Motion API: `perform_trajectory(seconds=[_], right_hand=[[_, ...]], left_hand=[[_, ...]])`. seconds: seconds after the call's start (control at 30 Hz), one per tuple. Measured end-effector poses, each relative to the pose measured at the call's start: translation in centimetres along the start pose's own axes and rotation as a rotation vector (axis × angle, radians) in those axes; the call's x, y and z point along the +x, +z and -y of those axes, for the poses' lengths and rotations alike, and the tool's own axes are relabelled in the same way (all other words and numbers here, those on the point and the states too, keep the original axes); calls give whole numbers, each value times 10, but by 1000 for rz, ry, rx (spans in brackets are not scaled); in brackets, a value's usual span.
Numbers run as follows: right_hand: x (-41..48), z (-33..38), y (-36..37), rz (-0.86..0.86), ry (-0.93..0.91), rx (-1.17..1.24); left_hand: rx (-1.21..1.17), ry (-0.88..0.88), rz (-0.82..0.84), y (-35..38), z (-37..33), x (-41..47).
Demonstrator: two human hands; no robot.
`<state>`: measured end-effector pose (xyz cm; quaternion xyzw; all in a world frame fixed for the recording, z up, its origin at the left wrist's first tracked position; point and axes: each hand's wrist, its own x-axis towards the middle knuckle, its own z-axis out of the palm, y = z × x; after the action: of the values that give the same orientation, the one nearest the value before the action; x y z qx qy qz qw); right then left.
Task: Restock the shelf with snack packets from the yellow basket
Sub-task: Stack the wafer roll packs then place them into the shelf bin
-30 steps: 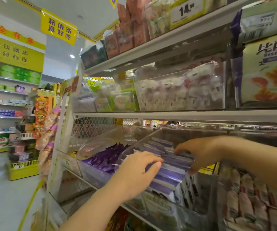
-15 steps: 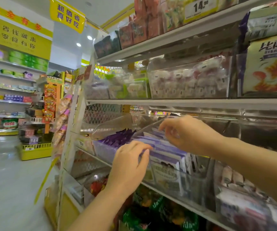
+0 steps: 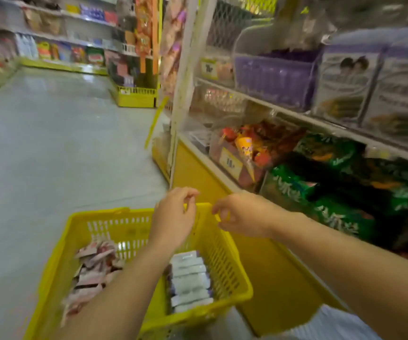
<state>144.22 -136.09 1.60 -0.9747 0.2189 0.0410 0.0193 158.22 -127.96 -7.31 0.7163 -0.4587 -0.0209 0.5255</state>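
The yellow basket (image 3: 225,263) stands on the floor beside the shelf's yellow base. Inside it, a row of white and purple snack packets (image 3: 190,280) lies on the right and a heap of pink and white packets (image 3: 94,266) on the left. My left hand (image 3: 173,218) hovers over the basket's far rim, fingers loosely curled, holding nothing. My right hand (image 3: 243,214) hangs just right of it, also loosely curled and empty. On the shelf above right, a clear bin holds matching white and purple packets (image 3: 345,77).
A clear bin of dark purple packets (image 3: 271,77) sits left of the restocked bin. Green bags (image 3: 333,200) and red snacks (image 3: 244,153) fill the lowest shelf. The grey aisle floor (image 3: 50,143) stretches left toward another yellow display stand (image 3: 136,94).
Both hands left the shelf bin and came down over the basket. My view swung from the shelf down to the floor.
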Motion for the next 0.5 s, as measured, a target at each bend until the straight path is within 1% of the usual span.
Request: perform_trajectory(seconds=[0.17, 0.27, 0.4, 0.5], right_hand=[[42, -12, 118, 273, -4, 84], [62, -24, 175, 376, 25, 129], [91, -38, 233, 442, 90, 149], [113, -45, 265, 445, 106, 133]], left_hand=[[14, -205, 115, 21, 92, -35], [84, -353, 252, 39, 137, -47], [137, -525, 487, 60, 182, -52], [207, -561, 643, 74, 209, -51]])
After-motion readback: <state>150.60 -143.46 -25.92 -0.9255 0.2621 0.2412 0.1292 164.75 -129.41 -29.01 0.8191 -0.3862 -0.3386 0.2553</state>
